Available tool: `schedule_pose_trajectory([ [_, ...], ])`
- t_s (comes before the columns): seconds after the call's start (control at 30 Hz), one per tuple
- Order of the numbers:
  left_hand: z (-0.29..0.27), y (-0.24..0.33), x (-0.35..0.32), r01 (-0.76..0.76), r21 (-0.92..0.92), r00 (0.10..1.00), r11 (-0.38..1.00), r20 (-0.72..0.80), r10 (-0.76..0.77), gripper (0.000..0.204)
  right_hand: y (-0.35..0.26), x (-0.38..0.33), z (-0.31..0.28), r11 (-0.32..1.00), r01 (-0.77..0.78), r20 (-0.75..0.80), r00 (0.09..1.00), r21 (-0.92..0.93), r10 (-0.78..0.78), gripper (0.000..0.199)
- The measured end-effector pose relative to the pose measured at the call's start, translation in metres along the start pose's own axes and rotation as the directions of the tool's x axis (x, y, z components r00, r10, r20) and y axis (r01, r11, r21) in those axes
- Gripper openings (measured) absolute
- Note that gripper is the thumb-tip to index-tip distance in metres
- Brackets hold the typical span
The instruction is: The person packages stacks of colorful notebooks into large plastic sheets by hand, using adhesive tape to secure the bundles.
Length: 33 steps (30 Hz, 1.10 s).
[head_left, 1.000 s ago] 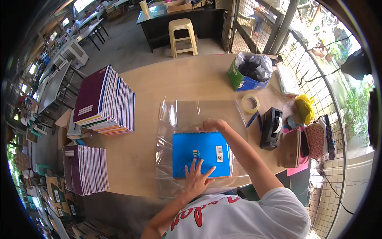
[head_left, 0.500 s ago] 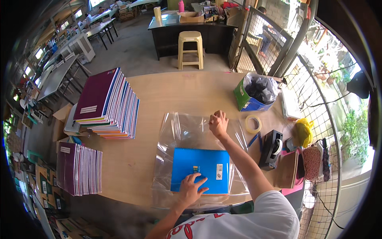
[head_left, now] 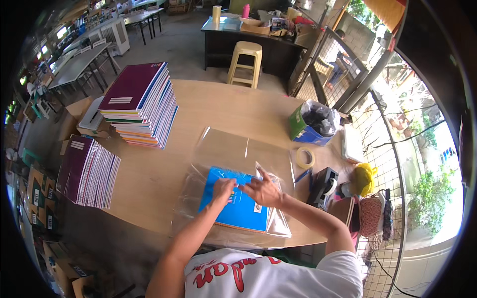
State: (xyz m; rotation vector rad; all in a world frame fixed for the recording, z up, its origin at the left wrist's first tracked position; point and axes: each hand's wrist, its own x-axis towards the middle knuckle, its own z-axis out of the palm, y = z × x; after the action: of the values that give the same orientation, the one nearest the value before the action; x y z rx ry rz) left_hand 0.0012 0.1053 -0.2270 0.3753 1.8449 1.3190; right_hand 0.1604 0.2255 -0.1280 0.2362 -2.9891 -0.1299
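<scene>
A blue spiral notebook point(head_left: 231, 215) with a white label lies on a sheet of clear plastic film point(head_left: 226, 141) spread over the table. Along the notebook's right side the film is creased and turned up over the cover. My left hand point(head_left: 223, 189) is closed above the cover, its fingertips pinching what looks like the film's edge. Close beside it, my right hand point(head_left: 263, 191) rests over the upper right of the notebook, fingers apart, one pointing away from me. The exact contact under its fingers is hidden.
Purple-topped notebook stacks, one tall point(head_left: 144, 107) and one lower point(head_left: 89, 171), stand at the left. To the right are a bag-lined box point(head_left: 313, 124), a tape roll point(head_left: 305, 158), blue pens, a black tape dispenser point(head_left: 323, 186) and a yellow bundle point(head_left: 364, 180). Wire mesh borders that side.
My right hand has come back from the film's far part to the notebook, bringing film over its right side. My left hand has moved up the cover and closed. The view has shifted.
</scene>
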Motion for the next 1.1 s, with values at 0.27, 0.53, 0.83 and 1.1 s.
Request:
schedule_pose_trajectory([
  [0.27, 0.012, 0.027, -0.017, 0.049, -0.040, 0.998, 0.998, 0.038, -0.047, 0.031, 0.194, -0.057, 0.071, 0.012, -0.887, 0.835, 0.439, 0.461, 0.332, 0.076],
  [0.53, 0.023, 0.011, -0.015, -0.110, -0.049, 0.985, 0.993, 0.126, 0.115, 0.031, 0.168, -0.155, 0.111, 0.346, -0.715, 0.449, 0.669, 0.608, 0.592, 0.022],
  [0.83, -0.007, 0.028, -0.034, 0.155, -0.203, 0.987, 0.967, -0.004, -0.159, 0.026, 0.004, -0.210, -0.006, 0.286, -0.794, 0.087, 0.389, 0.537, 0.917, 0.013],
  [1.1, -0.011, -0.007, -0.025, -0.424, 0.034, 0.903, 0.905, 0.092, 0.419, 0.025, -0.054, 0.035, 0.016, 0.891, -0.452, -0.281, 0.860, -0.030, 0.427, 0.061],
])
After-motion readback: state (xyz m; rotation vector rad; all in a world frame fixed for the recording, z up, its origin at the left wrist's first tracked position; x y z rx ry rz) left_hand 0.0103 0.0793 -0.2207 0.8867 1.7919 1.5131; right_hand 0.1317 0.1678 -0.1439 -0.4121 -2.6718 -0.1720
